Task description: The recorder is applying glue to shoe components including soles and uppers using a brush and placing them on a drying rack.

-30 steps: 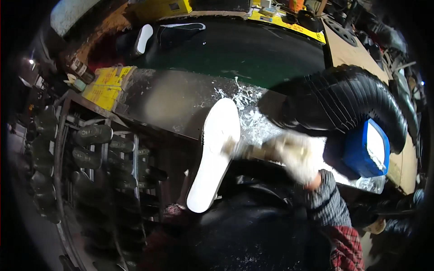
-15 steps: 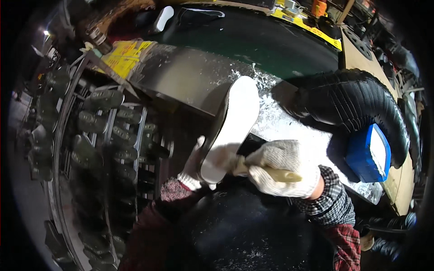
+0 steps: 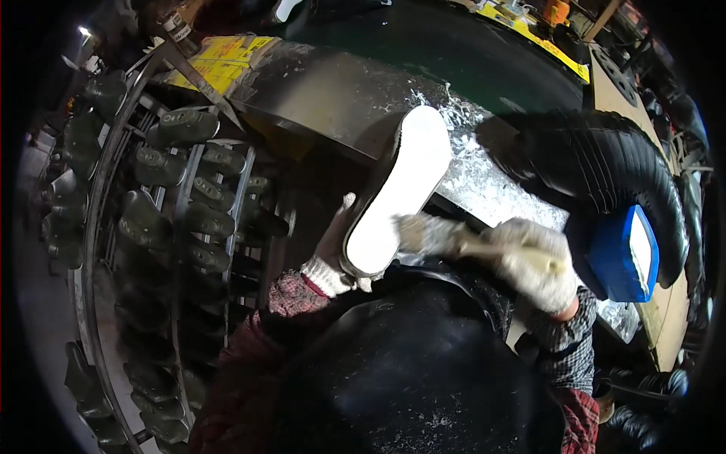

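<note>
A dark shoe with a white sole (image 3: 408, 178) turned up is in my left hand (image 3: 330, 253), which wears a white knit glove and grips it from below and the left. Some of those fingers are hidden under the shoe. My right hand (image 3: 538, 261), also gloved, is closed round the pale handle of a brush (image 3: 442, 236). The bristles, blurred by motion, meet the right edge of the sole near its lower end. Right of that hand stands a blue tub (image 3: 616, 257) with white stuff inside.
A metal bench (image 3: 333, 94) smeared with white lies ahead. A thick black ribbed hose (image 3: 605, 163) curves behind the tub. On the left, a metal rack (image 3: 92, 227) carries several dark green shoe-shaped pieces (image 3: 185, 127). Yellow printed sheets (image 3: 223, 57) cover the bench's far left corner.
My right hand has drawn the brush rightward, from over the sole's lower end to its right edge. The shoe stays in my left hand, and the whole view has shifted a little.
</note>
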`<state>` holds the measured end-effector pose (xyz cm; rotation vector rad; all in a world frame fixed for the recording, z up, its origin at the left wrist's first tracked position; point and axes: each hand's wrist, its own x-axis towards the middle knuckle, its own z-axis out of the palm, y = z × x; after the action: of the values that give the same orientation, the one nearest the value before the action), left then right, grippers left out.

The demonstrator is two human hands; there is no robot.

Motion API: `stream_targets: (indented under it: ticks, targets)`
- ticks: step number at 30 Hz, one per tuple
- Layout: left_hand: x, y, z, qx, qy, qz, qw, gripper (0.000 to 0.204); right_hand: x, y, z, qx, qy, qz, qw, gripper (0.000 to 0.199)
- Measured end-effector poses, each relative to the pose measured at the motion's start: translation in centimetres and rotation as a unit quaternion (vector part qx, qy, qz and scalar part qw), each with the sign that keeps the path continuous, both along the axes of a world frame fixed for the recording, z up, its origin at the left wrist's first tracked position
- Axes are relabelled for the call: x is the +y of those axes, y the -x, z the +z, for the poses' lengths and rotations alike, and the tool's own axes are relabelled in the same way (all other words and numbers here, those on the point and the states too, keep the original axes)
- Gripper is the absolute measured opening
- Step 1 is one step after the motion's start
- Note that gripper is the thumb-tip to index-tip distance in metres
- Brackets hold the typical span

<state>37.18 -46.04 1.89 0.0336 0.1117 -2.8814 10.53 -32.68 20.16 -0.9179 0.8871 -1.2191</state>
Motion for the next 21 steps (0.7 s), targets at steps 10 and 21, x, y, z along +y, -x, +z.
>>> stream_targets:
  ticks: [10,21]
  targets:
    - [-0.5,-1.6,1.9,-0.176,-0.001,0.044,0.983,0.074,-8.4,6.1,-5.4,0.208,0.059,-0.266,0.940,0.024]
    - [-12.0,2.5,10.2,-0.300,0.134,0.134,0.935,0.056,-4.1,3.1,-0.3,0.532,0.334,-0.157,0.762,0.036]
